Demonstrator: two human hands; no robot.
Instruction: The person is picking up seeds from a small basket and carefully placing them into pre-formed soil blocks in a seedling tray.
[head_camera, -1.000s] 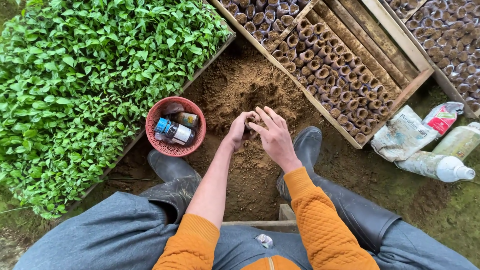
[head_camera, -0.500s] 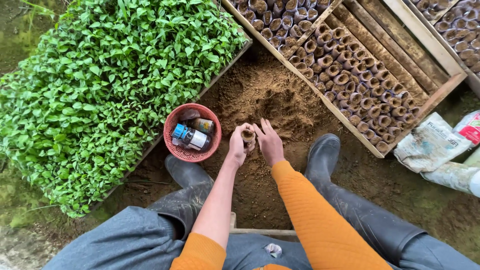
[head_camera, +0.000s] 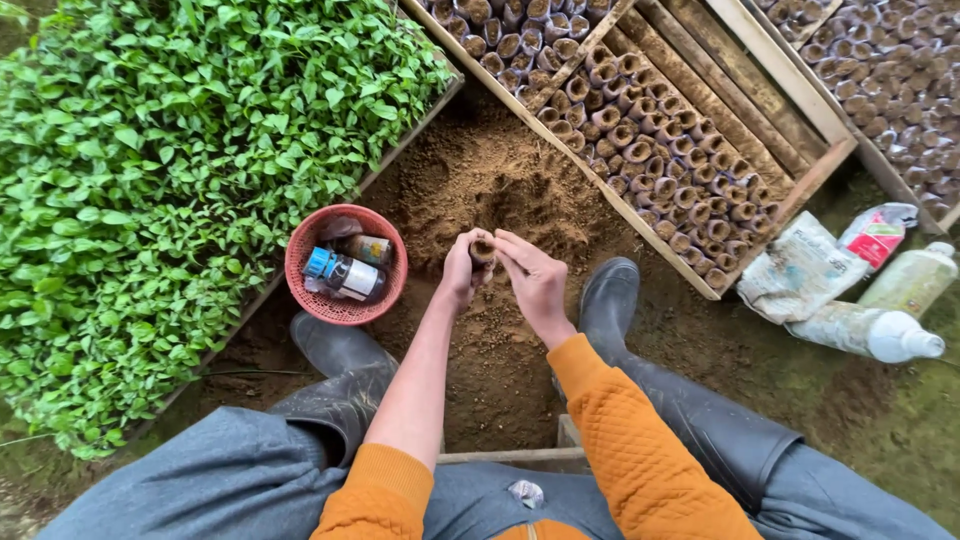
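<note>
**Small soil pot held between both hands, over the soil pile**

Right now the left hand (head_camera: 458, 272) is wrapped around a small soil-filled seedling pot (head_camera: 483, 250), grip clamped on its side. The pot stands roughly upright, long axis vertical, open mouth facing up toward the camera. It sits above the loose soil pile (head_camera: 480, 190), between the two rubber boots (head_camera: 610, 300).

The right hand (head_camera: 535, 280) is just beside it, on the pot's right. Its fingers (head_camera: 512, 248) are extended and lie at the pot's rim, touching or nearly so; can't tell whether they press into the soil. That grip is apart, not clamped on anything.

Key relation: the pot is in the left hand, and the right fingertips meet it from the right at the top opening. The left hand carries it.

Surroundings:
- red basket (head_camera: 345, 275) to the left, near the left hand, holding small bottles
- bed of green seedlings (head_camera: 180, 150) further left
- wooden tray (head_camera: 800, 180) of filled pots ahead and right, rows partly filled
- plastic bottles (head_camera: 880, 330) and bags far right, well apart from both hands
</note>
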